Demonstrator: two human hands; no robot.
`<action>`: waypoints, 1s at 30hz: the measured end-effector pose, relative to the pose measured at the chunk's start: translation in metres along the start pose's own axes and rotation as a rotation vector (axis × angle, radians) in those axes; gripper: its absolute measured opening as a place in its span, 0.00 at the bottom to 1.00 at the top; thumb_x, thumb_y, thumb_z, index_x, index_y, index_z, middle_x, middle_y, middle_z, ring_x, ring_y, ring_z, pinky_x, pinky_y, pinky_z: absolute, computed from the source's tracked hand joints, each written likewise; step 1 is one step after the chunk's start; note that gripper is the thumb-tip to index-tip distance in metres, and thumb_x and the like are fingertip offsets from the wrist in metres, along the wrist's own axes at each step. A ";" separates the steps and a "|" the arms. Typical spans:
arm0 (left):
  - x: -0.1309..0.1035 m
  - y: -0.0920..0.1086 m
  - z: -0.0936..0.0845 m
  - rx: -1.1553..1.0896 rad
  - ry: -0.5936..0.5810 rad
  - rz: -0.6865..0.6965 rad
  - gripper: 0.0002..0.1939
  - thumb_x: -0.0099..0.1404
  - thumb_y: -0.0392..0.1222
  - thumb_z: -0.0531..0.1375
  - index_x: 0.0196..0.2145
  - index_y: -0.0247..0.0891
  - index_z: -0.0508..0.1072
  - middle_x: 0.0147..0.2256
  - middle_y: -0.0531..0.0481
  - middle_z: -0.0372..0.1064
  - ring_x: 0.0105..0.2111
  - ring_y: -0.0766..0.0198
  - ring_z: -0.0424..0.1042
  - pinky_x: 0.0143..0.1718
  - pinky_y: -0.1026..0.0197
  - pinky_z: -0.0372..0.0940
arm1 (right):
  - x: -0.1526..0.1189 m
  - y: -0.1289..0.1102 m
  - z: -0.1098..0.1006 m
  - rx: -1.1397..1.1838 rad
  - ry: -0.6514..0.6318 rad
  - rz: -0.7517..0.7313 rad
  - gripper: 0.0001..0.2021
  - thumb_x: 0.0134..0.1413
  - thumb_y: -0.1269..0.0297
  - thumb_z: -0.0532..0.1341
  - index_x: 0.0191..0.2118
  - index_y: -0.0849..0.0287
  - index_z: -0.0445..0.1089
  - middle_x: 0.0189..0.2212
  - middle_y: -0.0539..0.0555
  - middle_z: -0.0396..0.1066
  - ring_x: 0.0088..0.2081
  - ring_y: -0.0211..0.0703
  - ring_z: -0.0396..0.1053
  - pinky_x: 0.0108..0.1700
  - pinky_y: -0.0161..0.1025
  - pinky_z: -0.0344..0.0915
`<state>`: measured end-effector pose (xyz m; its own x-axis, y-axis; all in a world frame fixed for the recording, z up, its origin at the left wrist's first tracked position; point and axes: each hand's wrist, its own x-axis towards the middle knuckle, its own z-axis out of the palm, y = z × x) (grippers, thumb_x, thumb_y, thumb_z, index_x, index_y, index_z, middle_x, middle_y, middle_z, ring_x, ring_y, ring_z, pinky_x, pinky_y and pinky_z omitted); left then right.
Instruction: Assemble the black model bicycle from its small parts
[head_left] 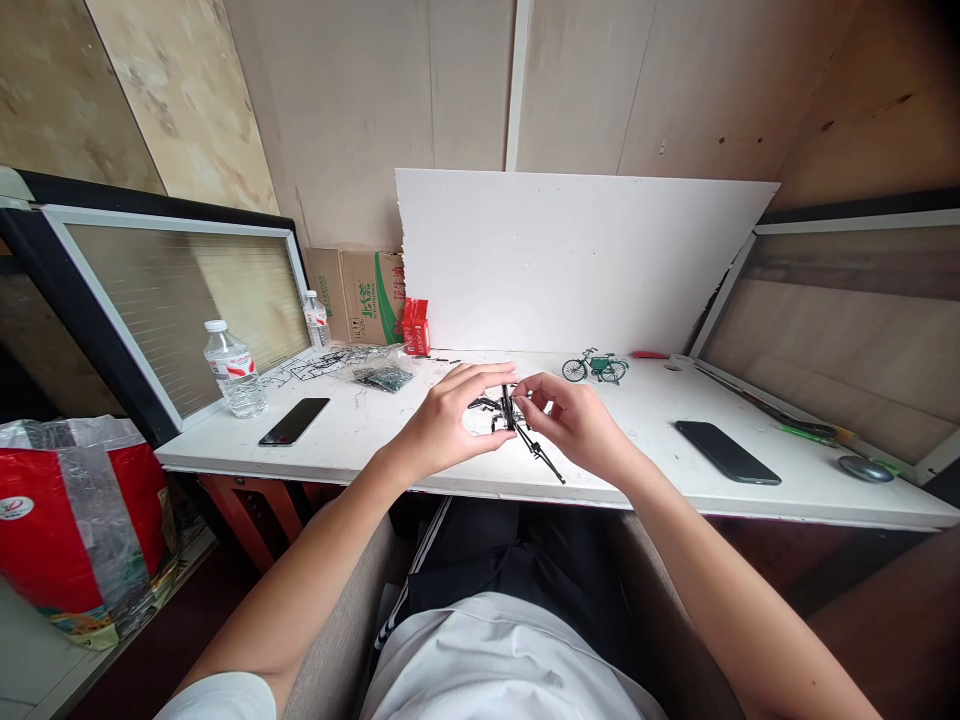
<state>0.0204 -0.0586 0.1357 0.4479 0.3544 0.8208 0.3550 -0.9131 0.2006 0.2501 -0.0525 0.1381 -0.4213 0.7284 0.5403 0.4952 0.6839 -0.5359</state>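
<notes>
Over the middle of the white table, my left hand grips a thin black model assembly upright between thumb and fingertips. My right hand is closed in a pinch against the assembly's right side; whatever its fingertips hold is too small to make out. Slender black rods slant down to the right below the hands, and more dark parts show through the gap of my left hand. Whether these are joined to the held piece I cannot tell. Behind my right hand stands a small green model bicycle.
Left on the table are a phone, water bottles, black part frames and a plastic bag of small parts. A red box stands behind. Another phone and a mouse lie right.
</notes>
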 end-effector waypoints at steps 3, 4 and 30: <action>0.000 -0.001 0.001 0.001 -0.002 0.008 0.34 0.62 0.36 0.72 0.64 0.45 0.70 0.62 0.40 0.70 0.61 0.49 0.71 0.61 0.44 0.69 | 0.001 0.000 0.000 0.000 -0.006 -0.001 0.13 0.70 0.51 0.57 0.44 0.54 0.70 0.25 0.45 0.65 0.22 0.33 0.54 0.29 0.34 0.56; 0.000 -0.001 0.001 0.002 -0.004 0.010 0.34 0.62 0.36 0.72 0.64 0.45 0.70 0.62 0.40 0.70 0.61 0.49 0.71 0.61 0.44 0.69 | 0.001 0.000 0.000 -0.001 -0.008 -0.001 0.13 0.70 0.50 0.57 0.45 0.54 0.71 0.25 0.45 0.65 0.22 0.33 0.55 0.29 0.34 0.56; -0.007 -0.030 0.017 0.010 -0.011 -0.135 0.23 0.65 0.30 0.64 0.57 0.43 0.74 0.53 0.44 0.77 0.51 0.56 0.77 0.52 0.54 0.73 | 0.003 -0.004 0.014 0.139 -0.139 -0.016 0.15 0.69 0.50 0.60 0.49 0.55 0.72 0.37 0.54 0.77 0.36 0.42 0.74 0.34 0.36 0.66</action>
<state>0.0203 -0.0299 0.1148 0.4044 0.4765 0.7806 0.4210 -0.8547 0.3036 0.2364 -0.0519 0.1329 -0.5338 0.7097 0.4598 0.3816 0.6874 -0.6179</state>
